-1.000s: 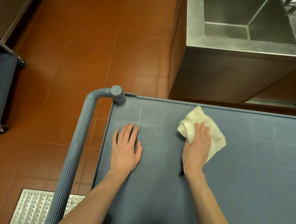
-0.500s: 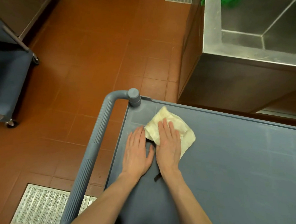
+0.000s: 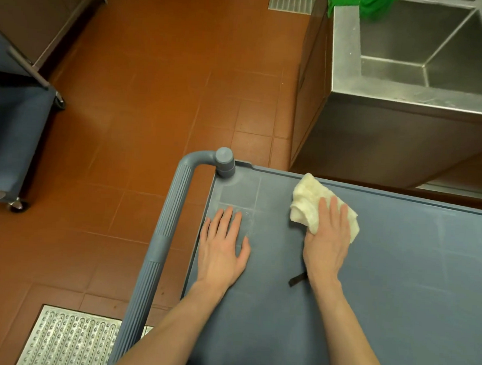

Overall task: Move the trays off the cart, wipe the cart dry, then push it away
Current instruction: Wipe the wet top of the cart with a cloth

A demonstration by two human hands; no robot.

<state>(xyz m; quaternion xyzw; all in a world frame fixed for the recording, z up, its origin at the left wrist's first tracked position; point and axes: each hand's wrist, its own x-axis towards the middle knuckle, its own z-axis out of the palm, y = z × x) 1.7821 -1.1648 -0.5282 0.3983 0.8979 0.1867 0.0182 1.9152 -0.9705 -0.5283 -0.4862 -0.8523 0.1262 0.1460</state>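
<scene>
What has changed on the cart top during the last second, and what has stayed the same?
The right hand slid the cloth left until it nearly met the left hand, then back right. The left hand stayed flat on the cart near the handle.

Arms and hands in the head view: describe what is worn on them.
Both forearms are bare as far as the picture shows; no sleeves come into view. The left hand wears no glove, ring or watch that can be seen. The right hand is also ungloved; a short dark strap end sticks out beside its wrist, but what it belongs to is hidden under the arm.
</scene>
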